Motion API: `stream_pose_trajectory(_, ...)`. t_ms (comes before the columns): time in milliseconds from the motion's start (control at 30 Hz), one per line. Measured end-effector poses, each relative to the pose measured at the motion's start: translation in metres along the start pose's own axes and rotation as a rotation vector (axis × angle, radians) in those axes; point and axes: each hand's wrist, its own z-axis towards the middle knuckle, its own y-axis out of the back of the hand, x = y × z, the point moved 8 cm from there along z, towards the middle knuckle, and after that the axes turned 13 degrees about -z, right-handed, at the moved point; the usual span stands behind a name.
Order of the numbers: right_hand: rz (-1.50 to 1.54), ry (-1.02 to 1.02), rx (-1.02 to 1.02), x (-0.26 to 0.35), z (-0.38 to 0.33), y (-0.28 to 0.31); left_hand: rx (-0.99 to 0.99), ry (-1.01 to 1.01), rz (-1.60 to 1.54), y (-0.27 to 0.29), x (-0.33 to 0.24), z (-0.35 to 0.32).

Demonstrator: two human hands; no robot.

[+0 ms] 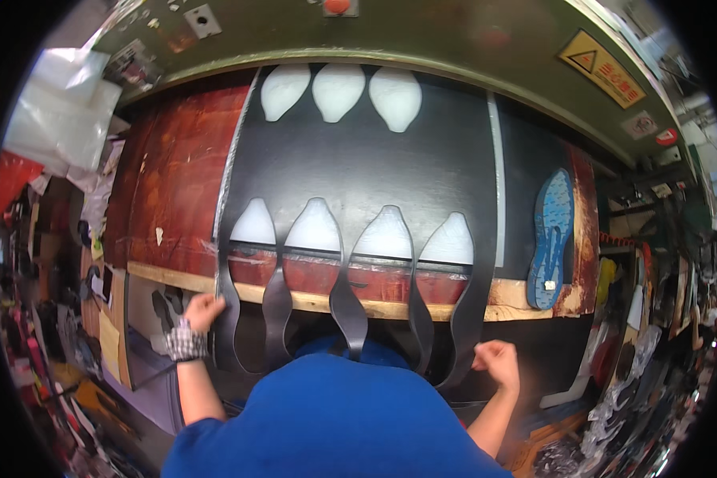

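Observation:
A black sheet [374, 171] lies on the reddish-brown cutting board [179, 179] of a green press. Sole-shaped holes are cut in it: three at the far edge and several in a nearer row, with white showing through. Below the near row, wavy black strips [346, 307] hang over the wooden front edge. My left hand [203, 311], with a checked wristband, grips the sheet's left hanging edge. My right hand [495, 358] is closed on the sheet's right hanging edge. A blue sole-shaped cutting die [551, 239] lies on the board at the right.
The green press head [422, 36] arches over the far side with a yellow warning label [601, 68] and a red button [337, 6]. White plastic bags [64, 103] pile at the left. Cluttered racks and stacked material stand at the right. My blue shirt [334, 414] fills the lower middle.

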Motion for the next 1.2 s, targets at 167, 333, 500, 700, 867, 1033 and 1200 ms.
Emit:
stream_pose_trajectory(167, -0.561, 0.266, -0.927, 0.081, 0.027, 0.096, -0.042, 0.197, 0.433, 0.004, -0.033, 0.018)
stream_pose_trajectory(333, -0.988, 0.285, -1.108, 0.090, 0.092, 0.132, -0.460, -0.055, 0.803, -0.009, -0.088, -0.022)
stream_pose_trajectory(500, -0.731, 0.506, -0.851, 0.075, 0.148, 0.162, -0.810, -0.597, 0.485, -0.009, -0.162, -0.095)
stream_pose_trajectory(700, -0.508, 0.817, -0.743, 0.165, 0.140, 0.046, -0.772, -1.546, 0.384, -0.036, -0.265, -0.213)
stream_pose_trajectory(867, -0.309, 0.935, -0.377, 0.247, 0.080, -0.090, -0.584, -1.810, 0.308, -0.051, -0.291, -0.243)
stream_pose_trajectory(1033, -0.120, 0.939, -0.074, 0.290, 0.009, -0.198, -0.516, -1.974, 0.207, -0.018, -0.260, -0.272)
stream_pose_trajectory(1200, 0.009, 0.929, 0.121, 0.306, -0.071, -0.316, -0.573, -2.008, 0.159, 0.064, -0.178, -0.326)
